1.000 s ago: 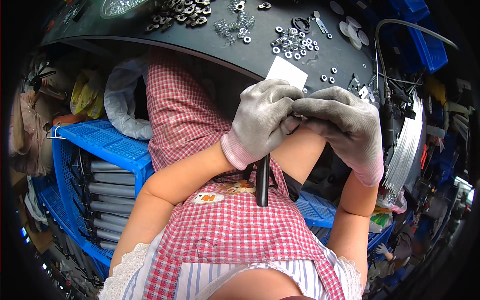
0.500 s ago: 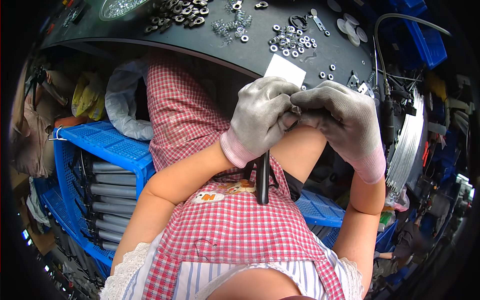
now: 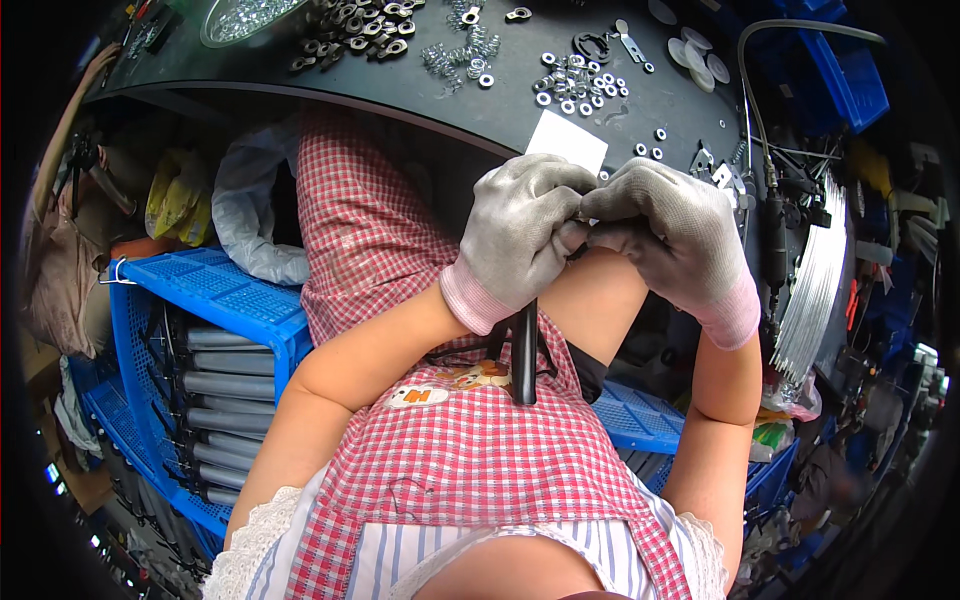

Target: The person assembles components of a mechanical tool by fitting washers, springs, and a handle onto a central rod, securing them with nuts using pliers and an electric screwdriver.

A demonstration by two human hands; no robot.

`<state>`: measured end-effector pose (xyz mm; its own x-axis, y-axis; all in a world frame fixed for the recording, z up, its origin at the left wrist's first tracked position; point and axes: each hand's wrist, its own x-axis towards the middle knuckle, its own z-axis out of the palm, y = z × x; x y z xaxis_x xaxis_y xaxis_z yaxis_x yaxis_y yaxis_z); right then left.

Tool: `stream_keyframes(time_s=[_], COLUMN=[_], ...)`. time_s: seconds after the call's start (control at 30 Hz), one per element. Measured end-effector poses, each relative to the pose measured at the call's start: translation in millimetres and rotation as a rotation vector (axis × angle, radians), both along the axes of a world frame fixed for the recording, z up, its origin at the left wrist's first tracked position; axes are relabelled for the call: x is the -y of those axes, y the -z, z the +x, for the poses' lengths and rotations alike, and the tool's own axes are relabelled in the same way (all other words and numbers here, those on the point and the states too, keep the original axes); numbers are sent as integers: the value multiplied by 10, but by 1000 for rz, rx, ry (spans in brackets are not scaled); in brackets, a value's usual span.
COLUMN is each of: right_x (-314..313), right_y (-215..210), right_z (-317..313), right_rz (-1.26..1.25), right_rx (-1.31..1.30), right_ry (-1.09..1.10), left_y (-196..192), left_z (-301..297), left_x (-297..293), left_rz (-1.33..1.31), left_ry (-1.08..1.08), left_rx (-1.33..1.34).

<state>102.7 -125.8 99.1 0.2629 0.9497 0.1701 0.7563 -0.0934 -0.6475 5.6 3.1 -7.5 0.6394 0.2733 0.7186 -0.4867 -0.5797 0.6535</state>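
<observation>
My left hand (image 3: 515, 235), in a grey-coated glove with a pink cuff, is closed around a black tube (image 3: 525, 365). The tube's lower end sticks out below the fist, over my apron. My right hand (image 3: 685, 235), gloved alike, meets the left at the fingertips. Its thumb and fingers are pinched together on something small at the tube's upper end, which the gloves hide. Just beyond the fingertips, a white square card (image 3: 565, 143) lies at the edge of the dark table (image 3: 450, 110).
On the table lie small ring nuts (image 3: 575, 85), springs (image 3: 470, 50), metal eyelet fittings (image 3: 365, 30) and white discs (image 3: 697, 55). A blue crate (image 3: 205, 290) with grey tubes stands at my left. Thin metal rods (image 3: 812, 290) and a hanging power tool (image 3: 774, 235) are at right.
My right hand has shifted slightly left and its fingers have curled closer to the left hand's. At the far left, another person's arm now reaches up to the table.
</observation>
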Motion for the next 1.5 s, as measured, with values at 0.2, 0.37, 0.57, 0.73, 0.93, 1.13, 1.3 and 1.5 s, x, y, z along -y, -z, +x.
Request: stream_keyframes(time_s=[0.2, 0.37, 0.57, 0.73, 0.93, 1.13, 1.3, 1.5], right_x=[30, 29, 29, -14, 29, 8, 154, 245], right_y=[87, 124, -23, -110, 14, 71, 142, 911], right_z=[-33, 75, 39, 88, -15, -57, 98, 671], right_rz=[62, 66, 48, -42, 21, 83, 189, -257], right_rx=[-41, -189, -53, -66, 27, 115, -52, 673], right_ry=[81, 8, -11, -44, 82, 119, 493, 702], left_y=[-8, -16, 20, -3, -18, 7, -27, 21], left_z=[-10, -11, 1, -6, -18, -18, -61, -60], left_x=[8, 13, -7, 7, 14, -15, 23, 21], left_rz=[9, 19, 5, 6, 10, 36, -54, -29], left_ry=[-26, -42, 18, -23, -23, -10, 31, 39], left_rx=[-17, -18, -16, -16, -47, -47, -129, -132])
